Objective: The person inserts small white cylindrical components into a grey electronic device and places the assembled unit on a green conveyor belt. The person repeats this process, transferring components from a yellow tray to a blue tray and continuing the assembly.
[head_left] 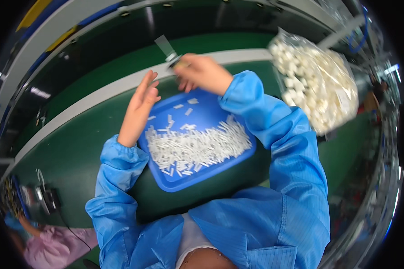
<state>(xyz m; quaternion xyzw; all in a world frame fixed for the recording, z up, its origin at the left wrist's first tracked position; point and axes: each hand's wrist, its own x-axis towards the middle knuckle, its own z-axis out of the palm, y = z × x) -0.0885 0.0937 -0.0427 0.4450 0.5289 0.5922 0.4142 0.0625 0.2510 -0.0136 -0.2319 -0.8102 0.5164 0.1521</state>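
A blue plastic tray (177, 183) lies before me on the green tabletop, with a heap of small white oblong pieces (197, 150) along its near side. A few loose pieces are scattered toward its far side. My right hand (202, 73), past the tray's far edge, is closed around a flat-ended tool (166, 48). That tool has a pale, see-through-looking end, a shiny band and a dark and yellowish grip; motion blur hides its exact kind. Over the tray's far left corner is my left hand (140, 107), open and holding nothing, its fingers stretched toward the tool.
At the right is a large clear plastic bag (316, 85) of whitish rounded pieces. A pale rail (90, 99) curves along the table's far side. On the left lies a small dark device with a cable (49, 200); a person in pink (58, 246) is at lower left.
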